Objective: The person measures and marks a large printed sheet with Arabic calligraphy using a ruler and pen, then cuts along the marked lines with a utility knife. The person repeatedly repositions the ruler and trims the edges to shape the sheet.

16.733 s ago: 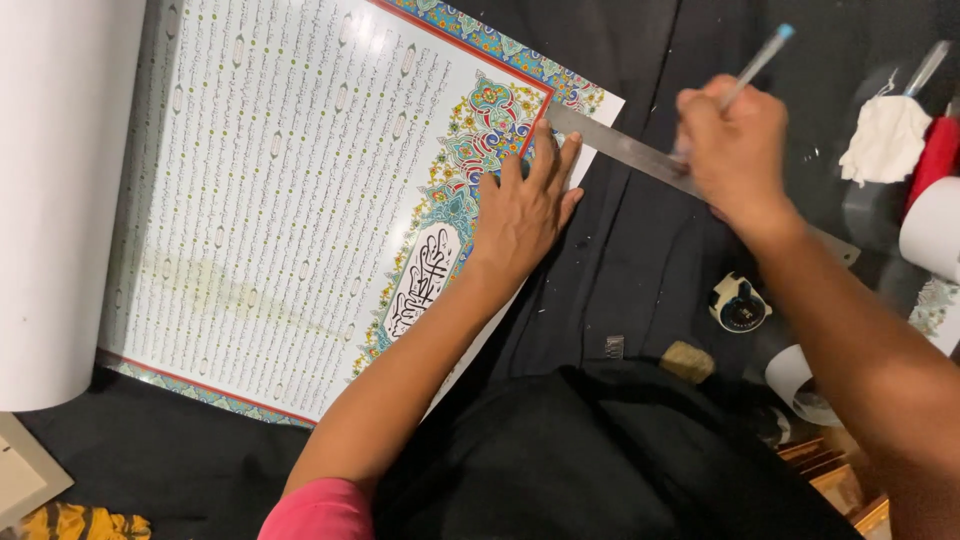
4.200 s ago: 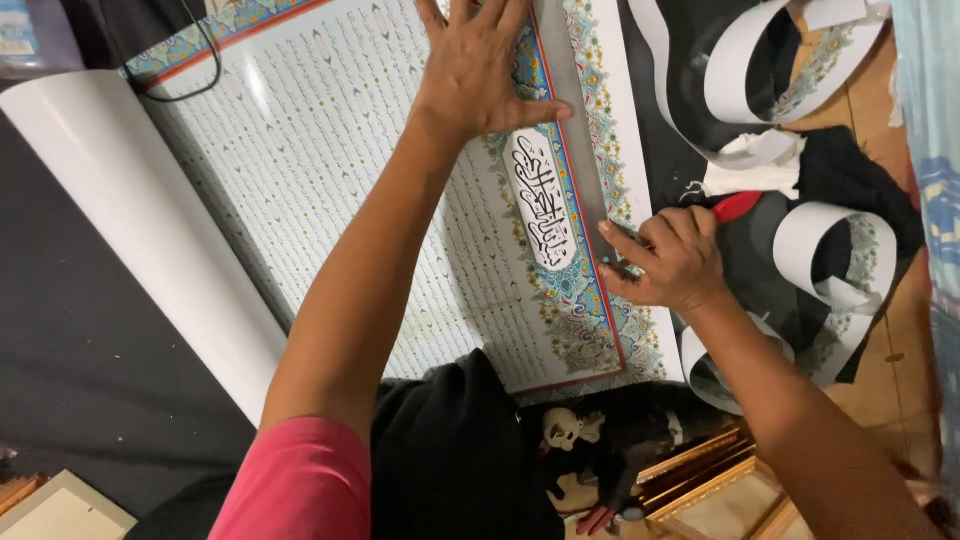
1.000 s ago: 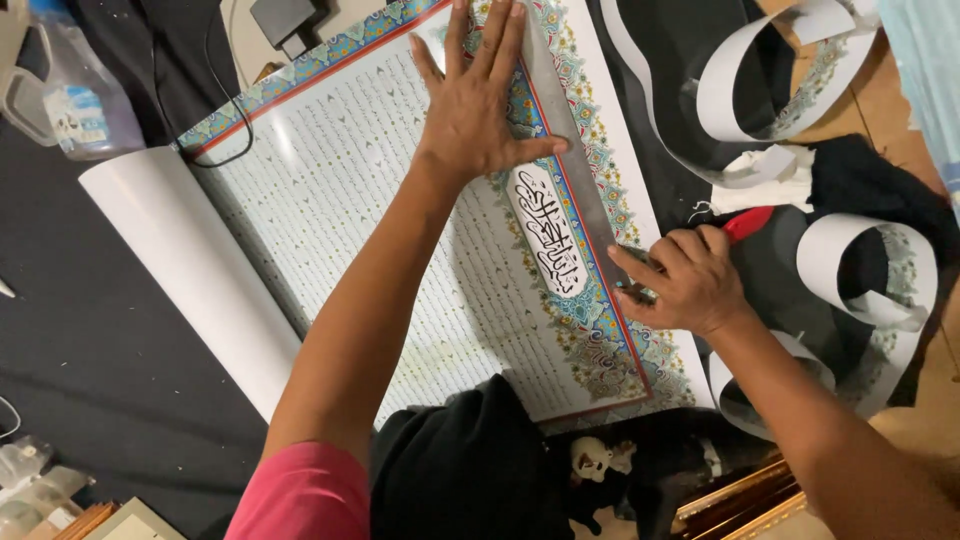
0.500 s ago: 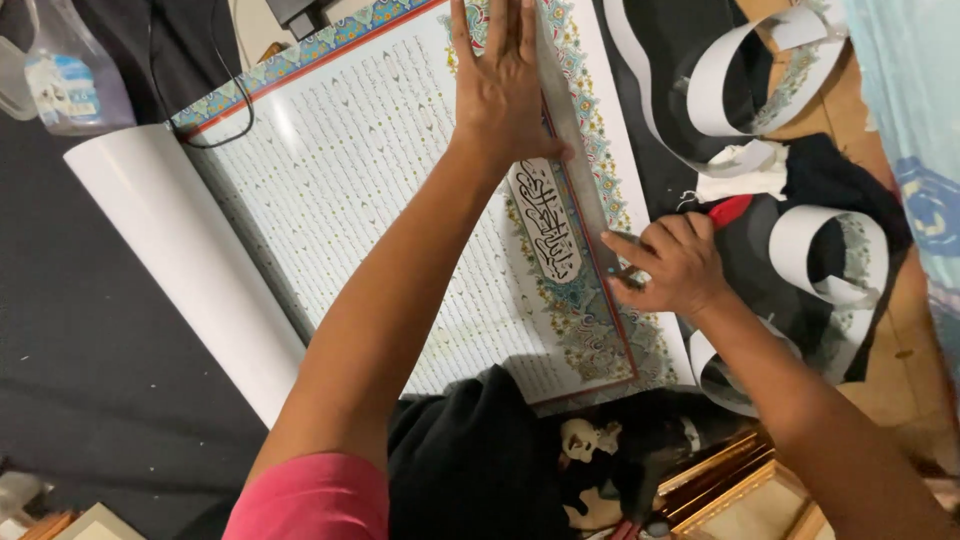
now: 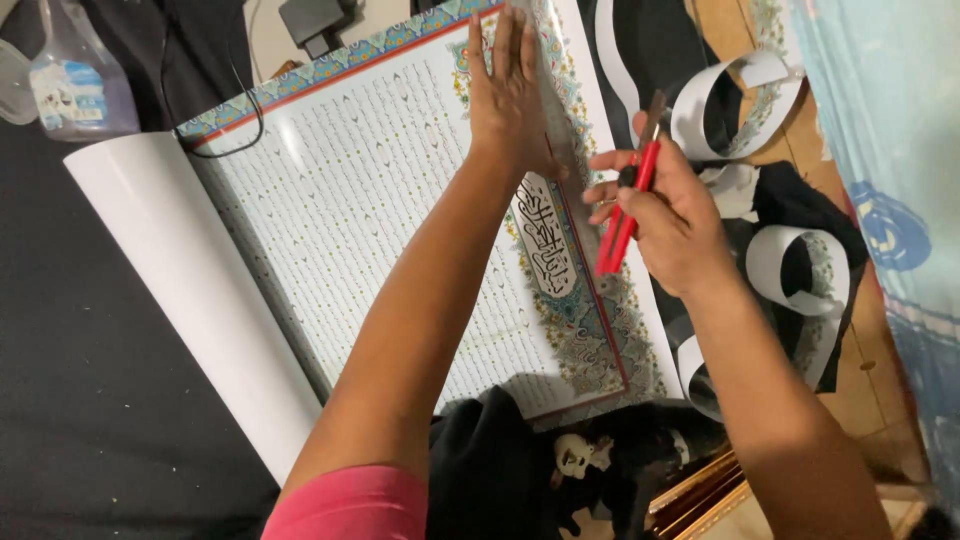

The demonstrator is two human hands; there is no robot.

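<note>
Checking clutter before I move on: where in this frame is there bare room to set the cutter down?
Free: the dark cloth left of the paper roll, below the bottle. Crowded: the right side, where paper strips curl beside the right hand and cutter.

A clear plastic bottle (image 5: 80,75) stands at the upper left. Curled paper strips (image 5: 800,270) lie right, beside a light-blue patterned cloth (image 5: 885,180).

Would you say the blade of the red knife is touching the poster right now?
Apart. The head view shows the right hand holding the red knife lifted, blade tip up, clear of the poster.
</note>
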